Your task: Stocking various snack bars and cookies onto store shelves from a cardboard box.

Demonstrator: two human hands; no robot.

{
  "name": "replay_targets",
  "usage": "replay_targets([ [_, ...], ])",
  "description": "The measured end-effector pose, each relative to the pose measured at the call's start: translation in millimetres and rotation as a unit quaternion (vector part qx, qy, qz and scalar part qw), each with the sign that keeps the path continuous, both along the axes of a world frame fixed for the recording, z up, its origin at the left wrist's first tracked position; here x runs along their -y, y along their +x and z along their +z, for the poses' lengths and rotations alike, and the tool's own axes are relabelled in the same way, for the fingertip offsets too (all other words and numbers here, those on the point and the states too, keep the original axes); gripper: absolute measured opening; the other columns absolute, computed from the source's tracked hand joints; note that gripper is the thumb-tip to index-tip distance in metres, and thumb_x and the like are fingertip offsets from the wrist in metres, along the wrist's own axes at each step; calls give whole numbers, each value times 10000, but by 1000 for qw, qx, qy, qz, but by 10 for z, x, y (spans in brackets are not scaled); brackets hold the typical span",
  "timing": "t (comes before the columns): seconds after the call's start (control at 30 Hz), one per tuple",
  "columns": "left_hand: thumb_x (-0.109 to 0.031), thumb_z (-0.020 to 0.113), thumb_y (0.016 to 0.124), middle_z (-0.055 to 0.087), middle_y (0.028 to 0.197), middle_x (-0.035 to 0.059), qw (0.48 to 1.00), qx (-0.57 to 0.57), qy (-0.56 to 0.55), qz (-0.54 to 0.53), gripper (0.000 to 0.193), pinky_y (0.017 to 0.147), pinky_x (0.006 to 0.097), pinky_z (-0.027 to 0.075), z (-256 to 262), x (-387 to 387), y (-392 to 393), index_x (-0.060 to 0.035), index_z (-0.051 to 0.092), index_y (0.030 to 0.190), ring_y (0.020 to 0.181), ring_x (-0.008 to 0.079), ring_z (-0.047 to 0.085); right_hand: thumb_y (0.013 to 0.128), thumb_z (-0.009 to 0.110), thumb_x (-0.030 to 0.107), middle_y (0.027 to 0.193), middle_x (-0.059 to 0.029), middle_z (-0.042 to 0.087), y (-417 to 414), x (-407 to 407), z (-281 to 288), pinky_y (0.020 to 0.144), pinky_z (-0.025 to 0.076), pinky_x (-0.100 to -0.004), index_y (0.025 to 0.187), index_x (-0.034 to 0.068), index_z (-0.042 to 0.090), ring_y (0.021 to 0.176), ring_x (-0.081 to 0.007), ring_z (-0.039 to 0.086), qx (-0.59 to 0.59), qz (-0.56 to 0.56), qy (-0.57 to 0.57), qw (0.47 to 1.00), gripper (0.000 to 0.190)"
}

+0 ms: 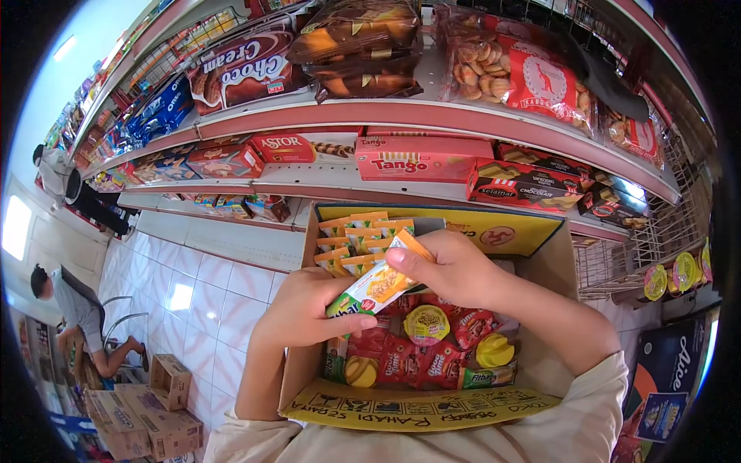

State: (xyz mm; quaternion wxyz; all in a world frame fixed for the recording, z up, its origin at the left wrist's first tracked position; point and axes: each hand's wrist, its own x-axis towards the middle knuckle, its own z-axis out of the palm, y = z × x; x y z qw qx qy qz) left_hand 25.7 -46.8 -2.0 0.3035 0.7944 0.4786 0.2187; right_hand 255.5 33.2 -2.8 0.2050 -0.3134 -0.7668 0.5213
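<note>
A wrapped Fitbar snack bar (376, 286) is held slantwise above an open cardboard box (518, 234). My left hand (312, 304) grips its lower, green end, thumb on the front. At the upper, orange end, my right hand (443, 263) pinches the wrapper between thumb and fingers. Several similar bars (359, 237) stand in rows at the box's far left corner. On the box's near side lie red Good Time cookie packs (443, 362), a round tub with a yellow lid (427, 325), yellow-lidded tubs lying tilted (495, 350) and another Fitbar (489, 376).
Shop shelves (393, 116) cross the view ahead, with biscuit packs and a Tango box (422, 159). A wire rack (605, 272) stands right of the box. On the tiled floor (226, 295) at left are cartons (145, 422), a crouching person (87, 318) and another person farther back.
</note>
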Motion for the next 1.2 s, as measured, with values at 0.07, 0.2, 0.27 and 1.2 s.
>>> replay_targets([
  [0.07,-477,710,810,657,702,101,1000,11,10,-4,443,645,394,473,-26,-13,-22,-54,665,932,671,305,638,998,490,493,606,-117,576,-14,5,-20,580,442,-375,818,-9,661,571,-193,525,-15,-10,54,998,561],
  [0.2,-492,697,814,609,766,147,989,137,48,34,507,666,394,455,-98,-49,-59,-1,629,924,692,305,613,1024,464,441,592,-113,564,-3,21,-2,567,441,-366,810,-10,650,562,-187,527,-58,-58,99,992,533],
  [0.27,-445,683,852,610,775,133,985,160,30,62,469,667,367,463,-119,-39,-64,15,616,921,696,258,615,1029,458,430,597,-104,558,21,32,27,571,442,-359,812,-12,638,567,-178,521,-75,-77,79,991,525],
  [1.2,-294,556,964,627,854,138,865,483,-26,131,426,510,266,478,-299,161,-143,97,658,830,623,191,604,934,486,647,536,-19,526,38,-31,149,436,425,-257,737,40,590,459,-102,530,-16,-5,-156,988,646],
])
